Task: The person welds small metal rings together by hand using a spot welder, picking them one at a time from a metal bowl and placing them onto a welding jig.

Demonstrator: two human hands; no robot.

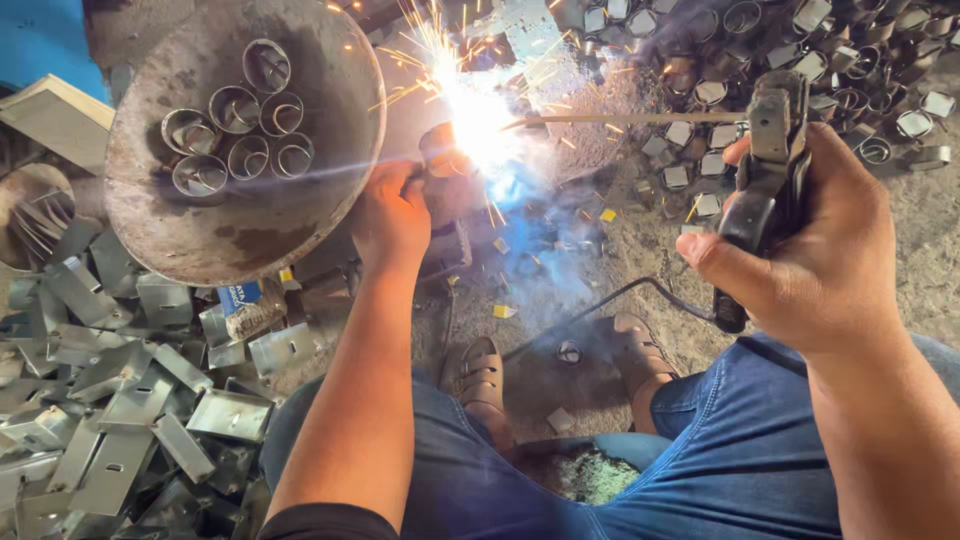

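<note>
My right hand (pixel 815 250) grips a black welding electrode holder (pixel 765 190). A thin electrode rod (pixel 640 118) runs from it leftward to a bright white arc (pixel 475 125) that throws sparks. My left hand (pixel 392 215) holds a small metal ring piece (pixel 440 160) right beside the arc. Blue smoke drifts below the arc. A black cable (pixel 600 305) leads from the holder across the ground.
A round rusty metal pan (pixel 200 220) holds several steel rings (pixel 235 120) at upper left. Bent galvanised brackets (pixel 120 400) lie heaped at lower left. Finished ring clamps (pixel 800 60) pile at upper right. My sandalled feet (pixel 480 375) rest on the dirt floor.
</note>
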